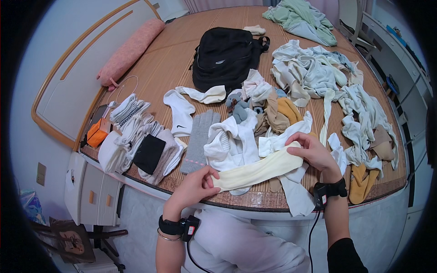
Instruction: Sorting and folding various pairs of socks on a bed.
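Stretched between both hands is a pale yellow sock (pixel 256 169). My left hand (pixel 198 184) pinches its left end between thumb and fingers. My right hand (pixel 310 150) grips the other end, higher and to the right. Under and behind the sock lie crumpled white socks (pixel 232 143) and a white sock (pixel 298 196) hanging over the bed's front edge. A grey knitted glove (pixel 201 140) rests flat to the left. Just beyond it is a white Nike sock (pixel 180 114), near a cream sock (pixel 208 95).
Folded socks (pixel 131 136) and a black folded cloth (pixel 149 154) are stacked at left, beside an orange box (pixel 99 132). A black backpack (pixel 227 56) stands farther back, a grey plush toy (pixel 237 107) before it. Heaped white socks (pixel 314 73) and mustard socks (pixel 362 184) lie right.
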Demonstrator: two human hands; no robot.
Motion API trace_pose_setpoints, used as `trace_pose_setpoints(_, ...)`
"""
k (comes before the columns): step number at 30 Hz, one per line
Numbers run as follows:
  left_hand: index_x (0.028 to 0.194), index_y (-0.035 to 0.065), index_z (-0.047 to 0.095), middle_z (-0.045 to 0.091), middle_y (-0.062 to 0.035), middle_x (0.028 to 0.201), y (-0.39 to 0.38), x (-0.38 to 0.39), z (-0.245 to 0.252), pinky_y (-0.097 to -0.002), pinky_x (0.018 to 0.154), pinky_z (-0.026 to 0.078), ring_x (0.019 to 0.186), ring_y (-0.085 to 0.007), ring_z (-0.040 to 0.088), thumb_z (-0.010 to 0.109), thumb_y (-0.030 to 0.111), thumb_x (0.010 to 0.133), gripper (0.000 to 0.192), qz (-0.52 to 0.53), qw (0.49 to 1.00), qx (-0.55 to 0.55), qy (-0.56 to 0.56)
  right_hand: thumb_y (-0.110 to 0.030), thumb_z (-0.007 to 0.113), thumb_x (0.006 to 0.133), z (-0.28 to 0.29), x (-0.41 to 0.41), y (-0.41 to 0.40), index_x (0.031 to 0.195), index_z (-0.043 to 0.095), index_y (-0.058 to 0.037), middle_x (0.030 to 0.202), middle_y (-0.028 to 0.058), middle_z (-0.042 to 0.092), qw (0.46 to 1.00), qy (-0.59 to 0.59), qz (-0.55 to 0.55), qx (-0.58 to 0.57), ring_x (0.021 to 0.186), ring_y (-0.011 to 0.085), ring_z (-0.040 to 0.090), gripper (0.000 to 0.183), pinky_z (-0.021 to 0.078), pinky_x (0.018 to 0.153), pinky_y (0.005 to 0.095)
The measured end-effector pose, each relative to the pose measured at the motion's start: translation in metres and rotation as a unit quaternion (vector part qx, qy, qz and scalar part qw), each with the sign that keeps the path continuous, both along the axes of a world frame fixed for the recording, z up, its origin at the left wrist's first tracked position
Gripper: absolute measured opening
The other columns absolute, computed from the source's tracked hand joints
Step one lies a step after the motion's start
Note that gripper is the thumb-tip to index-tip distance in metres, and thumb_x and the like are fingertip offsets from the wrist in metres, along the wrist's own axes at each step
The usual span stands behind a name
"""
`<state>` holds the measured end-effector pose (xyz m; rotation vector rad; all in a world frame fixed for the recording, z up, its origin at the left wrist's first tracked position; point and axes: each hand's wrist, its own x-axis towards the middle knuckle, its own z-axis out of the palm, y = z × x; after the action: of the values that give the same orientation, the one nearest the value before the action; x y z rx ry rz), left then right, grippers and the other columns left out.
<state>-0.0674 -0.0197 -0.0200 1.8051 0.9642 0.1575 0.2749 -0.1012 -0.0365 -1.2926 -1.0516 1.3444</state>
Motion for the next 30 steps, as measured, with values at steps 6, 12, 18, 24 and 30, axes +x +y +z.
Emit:
trace_pose_setpoints(6, 0.097, 0.0044, 0.053, 0.048, 0.0041, 0.066, 0.0004, -0.0007, -0.0005, -0.0168, 0.053, 0.037, 0.059, -0.0023, 0.045, 0.069, 0.001, 0.073, 0.029, -0.004, 1.0, 0.007, -0.002, -0.009, 0.065, 0.08, -0.0019, 0.0008, 0.0006, 0.097, 0.057, -0.0019, 0.088, 0.0004, 0.059, 1.0, -0.002, 0.004, 0.0, 0.078, 0.0061, 0.057, 0.021, 0.0446, 0.07, 0.0192)
trace_pose_setpoints(12, 0.098, 0.0048, 0.053, 0.048, 0.0044, 0.066, 0.0001, -0.0001, 0.001, -0.0163, 0.053, 0.037, 0.059, -0.0018, 0.044, 0.069, 0.001, 0.073, 0.03, -0.005, 1.0, 0.012, -0.001, -0.012, 0.066, 0.08, -0.001, 0.0001, 0.0004, 0.099, 0.057, -0.0022, 0.088, -0.0007, 0.059, 1.0, -0.002, 0.006, 0.011, 0.077, 0.0042, 0.056, 0.022, 0.0439, 0.067, 0.0174)
trace_pose_setpoints(18, 0.101, 0.0039, 0.054, 0.049, 0.0046, 0.067, 0.0011, 0.0019, -0.0006, -0.0166, 0.05, 0.036, 0.058, -0.0018, 0.046, 0.066, 0.004, 0.078, 0.025, 0.011, 0.998, -0.026, -0.047, -0.008, 0.066, 0.079, 0.0047, -0.0026, -0.0009, 0.097, 0.057, -0.0021, 0.086, -0.0002, 0.058, 1.0, 0.015, -0.002, -0.005, 0.077, 0.0056, 0.056, 0.021, 0.0445, 0.068, 0.0189)
trace_pose_setpoints(24, 0.1, 0.0027, 0.054, 0.049, 0.0044, 0.067, 0.004, 0.0025, -0.0045, -0.0172, 0.047, 0.035, 0.055, -0.0019, 0.046, 0.062, 0.009, 0.084, 0.02, 0.039, 0.996, -0.041, -0.063, -0.013, 0.069, 0.077, 0.0065, -0.0015, -0.0019, 0.1, 0.057, -0.0031, 0.087, -0.0006, 0.058, 1.0, -0.02, 0.016, -0.005, 0.078, 0.0052, 0.055, 0.029, 0.0439, 0.069, 0.0185)
trace_pose_setpoints(30, 0.095, 0.0021, 0.052, 0.049, 0.0037, 0.065, 0.0045, 0.0047, -0.002, -0.0173, 0.046, 0.034, 0.054, -0.0032, 0.047, 0.06, 0.009, 0.085, 0.014, 0.05, 0.996, -0.055, -0.052, -0.013, 0.069, 0.077, 0.0039, -0.0006, -0.0017, 0.097, 0.056, -0.0036, 0.087, -0.0011, 0.057, 0.999, -0.024, 0.022, -0.001, 0.077, 0.0051, 0.054, 0.026, 0.043, 0.069, 0.0185)
